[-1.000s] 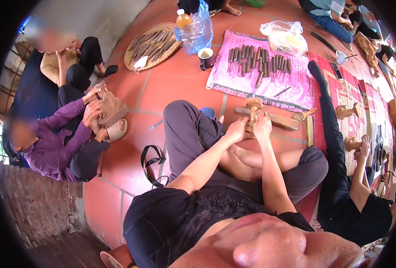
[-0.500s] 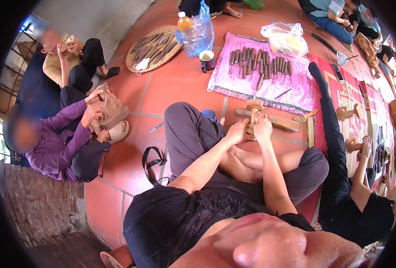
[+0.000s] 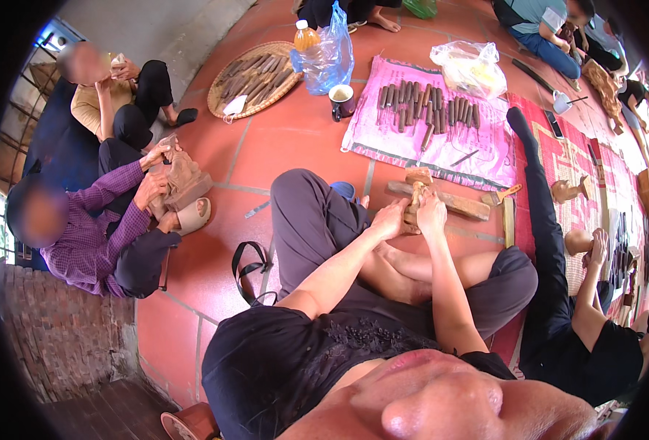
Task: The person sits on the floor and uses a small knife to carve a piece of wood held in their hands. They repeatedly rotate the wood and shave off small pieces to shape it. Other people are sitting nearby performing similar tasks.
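My left hand (image 3: pixel 389 220) is closed around the lower left side of a carved wooden piece (image 3: pixel 417 176), which has a wide pale top and a narrower middle. My right hand (image 3: pixel 432 210) grips the same piece from the right, fingers pressed against it. Both hands sit above my crossed legs and hide much of its lower part. Just behind it a wooden block (image 3: pixel 456 204) lies on the tiles. At the block's right end rests a flat paintbrush (image 3: pixel 502 195), with a narrow wooden strip (image 3: pixel 509 220) below it.
Ahead, a pink sack (image 3: pixel 361 136) bears several rows of dark-handled tools (image 3: pixel 427 103). A mug (image 3: pixel 341 101), a bottle (image 3: pixel 306 35) and a woven tray (image 3: pixel 218 103) stand to its left. Co-workers sit left and right; one's outstretched leg (image 3: pixel 546 205) lies close on my right.
My hands keep hold of the wooden piece, with barely any shift. On the right, the neighbour's hand and the turned wooden piece it touches have moved slightly.
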Demonstrator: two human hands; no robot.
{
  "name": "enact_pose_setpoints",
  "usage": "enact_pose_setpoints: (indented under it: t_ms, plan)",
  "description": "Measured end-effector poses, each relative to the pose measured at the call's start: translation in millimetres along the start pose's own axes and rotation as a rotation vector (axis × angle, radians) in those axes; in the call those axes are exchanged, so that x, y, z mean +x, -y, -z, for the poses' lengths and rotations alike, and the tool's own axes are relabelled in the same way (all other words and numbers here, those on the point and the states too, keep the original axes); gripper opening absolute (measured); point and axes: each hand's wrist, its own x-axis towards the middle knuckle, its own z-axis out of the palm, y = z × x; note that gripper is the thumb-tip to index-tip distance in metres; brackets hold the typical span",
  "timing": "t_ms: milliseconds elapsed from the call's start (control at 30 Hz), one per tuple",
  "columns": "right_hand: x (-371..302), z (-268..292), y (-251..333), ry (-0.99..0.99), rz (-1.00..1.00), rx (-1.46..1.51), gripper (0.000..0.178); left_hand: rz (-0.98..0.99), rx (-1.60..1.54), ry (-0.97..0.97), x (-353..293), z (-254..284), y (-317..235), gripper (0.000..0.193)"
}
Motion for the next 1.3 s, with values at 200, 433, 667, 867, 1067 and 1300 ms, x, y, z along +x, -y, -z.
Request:
enact_pose_setpoints:
  t_ms: [200, 433, 667, 867, 1067, 1300]
  plan:
    - [-40.4, -0.9, -3.6, -0.119, 0.169, -0.038, 0.032, -0.011, -0.008, -0.017, 4.9, -9.1, 6.0, 0.081]
    - [6.0, -7.5, -0.5, 0.001, 0.021, -0.004, 0.032, 0.026, -0.026, 0.007, -5.5, 5.2, -4.4, 0.079]
    - [-39.8, -8.6, -9.8, -0.233, 0.217, -0.102, 0.031, -0.004, -0.022, -0.02, 11.8, -18.4, 13.5, 0.079]
    - [1.6, -3.0, -11.9, -0.084, 0.099, -0.163, 0.03, -0.016, -0.005, -0.01, 4.4, -4.7, -2.2, 0.079]
    - [-26.7, -1.1, -4.8, -0.076, 0.136, -0.113, 0.032, -0.054, -0.006, -0.041, 13.4, -26.5, 26.7, 0.084]
    - [-4.3, -8.6, -18.5, -0.021, 0.032, -0.084, 0.03, 0.01, -0.056, -0.016, -0.6, -4.8, -5.2, 0.081]
